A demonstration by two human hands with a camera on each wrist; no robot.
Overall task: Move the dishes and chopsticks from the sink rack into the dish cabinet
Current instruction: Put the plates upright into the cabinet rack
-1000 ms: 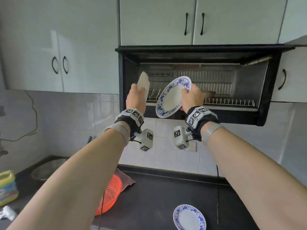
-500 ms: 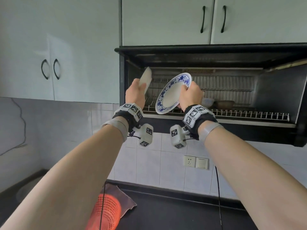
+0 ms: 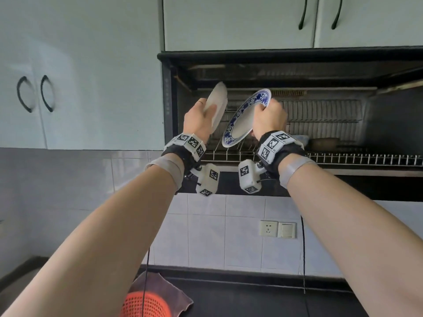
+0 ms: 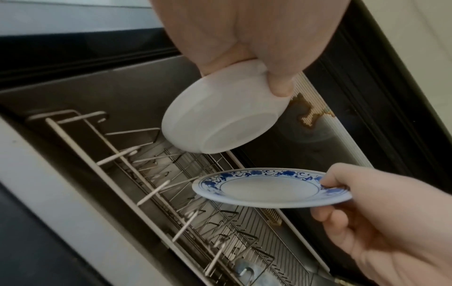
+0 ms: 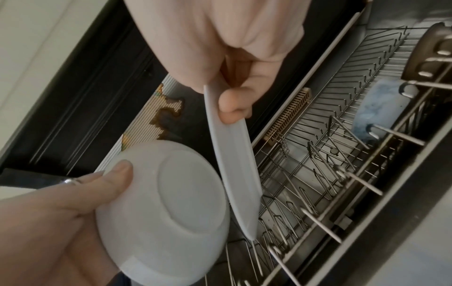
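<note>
My left hand (image 3: 201,115) grips a plain white bowl (image 3: 217,101) by its rim, tilted on edge at the left end of the open dish cabinet (image 3: 297,65). The bowl's underside (image 4: 220,120) faces the wrist cameras (image 5: 168,209). My right hand (image 3: 267,117) pinches the rim of a blue-and-white plate (image 3: 245,120), tilted on edge with its lower rim just above the wire rack (image 3: 233,152). In the right wrist view the plate (image 5: 234,170) points edge-down toward the rack prongs (image 5: 320,224). In the left wrist view the plate (image 4: 266,187) hangs over the prongs.
A blue-patterned dish (image 5: 381,108) and a brown dish (image 3: 325,143) sit farther right in the rack. Below are a dark counter (image 3: 274,300), an orange basket (image 3: 144,305) on a cloth, and a wall socket (image 3: 269,228). White cupboards (image 3: 68,65) flank the cabinet.
My head has tilted upward, so the counter and the plate lying on it have dropped out of view. Both hands have carried the bowl and the plate slightly deeper into the cabinet.
</note>
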